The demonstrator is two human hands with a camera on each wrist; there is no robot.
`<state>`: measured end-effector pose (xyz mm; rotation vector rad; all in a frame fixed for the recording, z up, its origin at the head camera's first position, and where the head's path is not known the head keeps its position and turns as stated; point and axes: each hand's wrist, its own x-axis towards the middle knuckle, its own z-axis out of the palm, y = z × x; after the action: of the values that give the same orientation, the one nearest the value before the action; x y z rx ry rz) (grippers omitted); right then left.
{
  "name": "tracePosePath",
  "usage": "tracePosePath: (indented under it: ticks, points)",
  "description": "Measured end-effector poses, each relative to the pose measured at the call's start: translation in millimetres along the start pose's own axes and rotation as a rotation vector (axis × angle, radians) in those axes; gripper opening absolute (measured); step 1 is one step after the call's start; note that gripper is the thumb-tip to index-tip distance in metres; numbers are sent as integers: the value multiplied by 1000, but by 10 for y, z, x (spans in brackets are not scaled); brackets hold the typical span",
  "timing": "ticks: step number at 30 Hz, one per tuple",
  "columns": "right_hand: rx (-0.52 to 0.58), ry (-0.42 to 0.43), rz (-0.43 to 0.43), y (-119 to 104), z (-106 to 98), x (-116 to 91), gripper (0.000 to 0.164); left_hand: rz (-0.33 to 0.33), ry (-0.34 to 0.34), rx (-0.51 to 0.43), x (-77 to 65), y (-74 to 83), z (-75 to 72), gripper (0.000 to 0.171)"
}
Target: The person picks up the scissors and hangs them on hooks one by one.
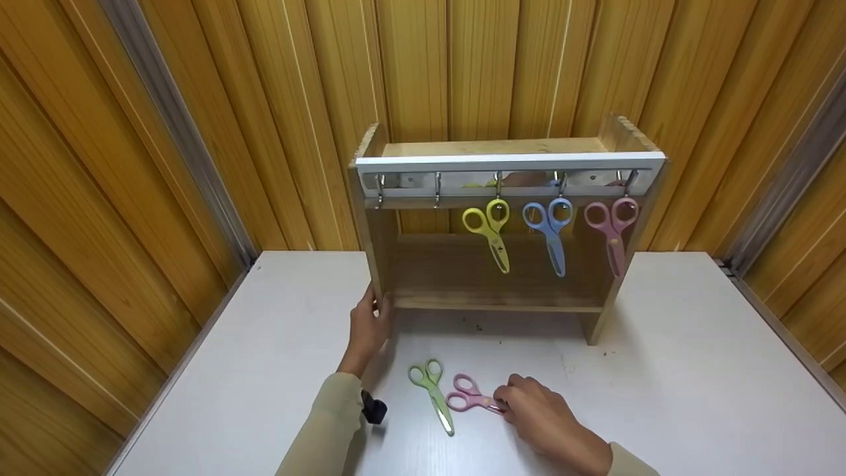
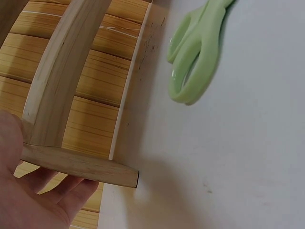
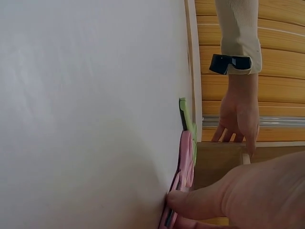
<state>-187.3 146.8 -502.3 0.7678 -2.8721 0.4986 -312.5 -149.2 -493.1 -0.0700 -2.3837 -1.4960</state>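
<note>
Pink scissors [image 1: 477, 399] lie low on the white table [image 1: 198, 370], in front of the wooden stand [image 1: 496, 308], and from my remote seat I see the right hand [image 1: 543, 413] at their blade end. Its fingers are curled in and nearly closed, thumb and fingertips pinching the blades, while the handle loops point left, out of the grip. The left hand [image 1: 368, 327] straddles the lower part of the stand's left side panel, thumb on one face and fingers on the other, parted only by the board's thickness.

Closest to my working space are the green scissors [image 1: 436, 395], lying between the left forearm and the pink loops; I cannot tell whether the two pairs touch. Beside them, a black device [image 1: 374, 408] juts from the left wrist at the sleeve [image 1: 330, 410].

Beyond the hands, the stand fills the reach ahead of me. Along its upper front runs a row of hooks, where yellow scissors [image 1: 491, 231], blue scissors [image 1: 550, 226] and a hanging pink pair [image 1: 613, 233] dangle blades down before the lower shelf. Wood-patterned walls [image 1: 476, 79] close in the table behind and at both sides.
</note>
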Motion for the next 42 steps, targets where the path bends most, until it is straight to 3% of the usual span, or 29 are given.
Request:
tracePosePath:
  ticks: [21,28,42]
  points:
    - [83,1,29,28,8,28,18,6,-11,-1,10,-13,18,54]
    - [128,-21,55,8,-6,34,15,-25,-16,-4,0,1,14,55]
    - [130,-29,52,20,-2,31,16,-11,-6,12,-2,4,12,55]
